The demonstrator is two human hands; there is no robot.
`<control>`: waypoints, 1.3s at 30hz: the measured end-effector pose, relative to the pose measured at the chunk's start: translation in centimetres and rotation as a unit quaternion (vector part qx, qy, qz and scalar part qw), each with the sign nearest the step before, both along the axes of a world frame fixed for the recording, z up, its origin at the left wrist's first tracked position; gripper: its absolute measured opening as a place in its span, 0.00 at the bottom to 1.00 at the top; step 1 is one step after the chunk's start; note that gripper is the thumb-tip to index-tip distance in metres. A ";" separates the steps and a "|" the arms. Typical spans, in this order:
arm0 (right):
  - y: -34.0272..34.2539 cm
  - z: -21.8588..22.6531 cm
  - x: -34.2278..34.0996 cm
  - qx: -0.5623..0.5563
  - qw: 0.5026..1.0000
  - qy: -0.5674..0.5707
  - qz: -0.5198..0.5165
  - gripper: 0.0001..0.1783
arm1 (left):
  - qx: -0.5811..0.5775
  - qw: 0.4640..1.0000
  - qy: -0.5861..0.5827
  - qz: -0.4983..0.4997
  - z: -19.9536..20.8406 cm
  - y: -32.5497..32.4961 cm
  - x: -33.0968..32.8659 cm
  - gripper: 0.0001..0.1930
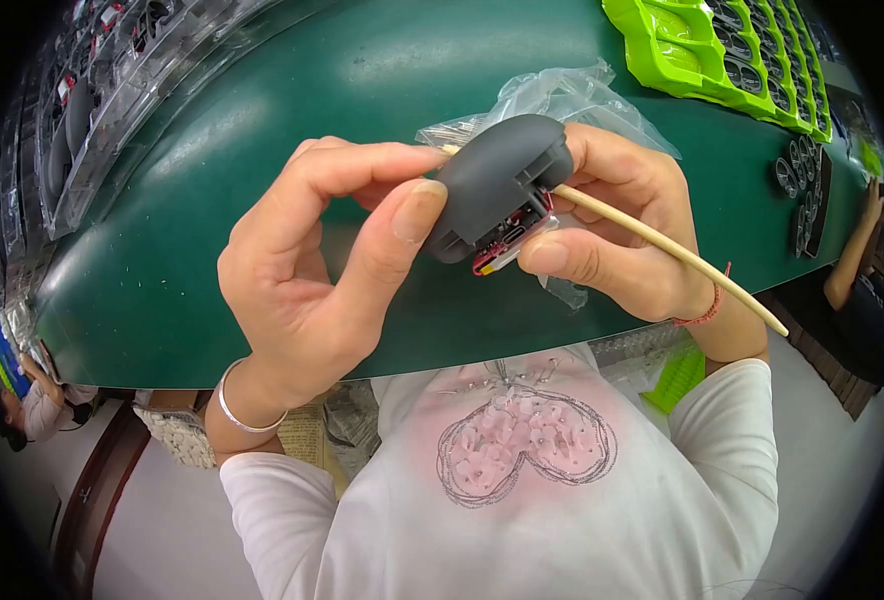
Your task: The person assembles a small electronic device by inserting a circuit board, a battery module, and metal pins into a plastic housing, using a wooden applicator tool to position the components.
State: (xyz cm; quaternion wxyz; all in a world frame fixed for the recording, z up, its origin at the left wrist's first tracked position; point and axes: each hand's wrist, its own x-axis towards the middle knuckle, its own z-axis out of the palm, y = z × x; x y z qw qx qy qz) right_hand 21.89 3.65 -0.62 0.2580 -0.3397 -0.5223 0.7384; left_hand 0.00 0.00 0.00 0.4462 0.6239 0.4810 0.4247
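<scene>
Above the table's near part, both hands hold a dark grey rounded plastic housing. Its underside is partly uncovered, showing a small circuit board, a port and red wires. My left hand pinches the housing's left end between thumb and index finger. My right hand grips the right end, its thumb beside the wires. A thin wooden stick also lies in my right hand, slanting down to the right. Behind the housing is a clear plastic bag with thin pins or screws at its left side, too small to tell.
Bright green trays with dark round parts stand at the far right, and loose dark rings lie below them. Clear trays with dark housings line the left. The table is green. Other people sit at both sides.
</scene>
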 end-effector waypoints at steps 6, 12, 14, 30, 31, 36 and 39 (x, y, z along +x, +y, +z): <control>-0.1 -0.1 -0.1 -0.007 1.000 0.022 -0.011 0.19 | -0.016 1.000 -0.002 0.010 0.0 -0.2 0.3 0.10; 0.0 -0.1 -0.1 -0.003 1.000 0.028 0.001 0.14 | -0.044 0.999 -0.026 0.008 -0.4 -0.5 0.7 0.10; 0.2 0.2 -0.2 -0.013 1.000 0.004 0.016 0.15 | -0.040 0.995 -0.070 0.053 -0.8 -0.5 0.9 0.07; 0.1 0.1 -0.2 -0.001 1.000 0.001 0.007 0.13 | -0.058 0.998 -0.035 0.011 -0.4 -0.5 0.6 0.10; 0.1 0.2 -0.3 0.000 1.000 0.003 0.005 0.13 | -0.047 0.997 -0.051 0.034 -0.5 -0.5 0.9 0.08; 0.1 0.2 -0.3 0.004 1.000 -0.001 0.001 0.13 | -0.026 0.995 -0.076 0.056 -0.8 -0.4 1.0 0.07; 0.1 0.1 -0.3 0.003 1.000 0.009 -0.001 0.13 | -0.029 0.996 -0.069 0.055 -0.7 -0.3 1.0 0.07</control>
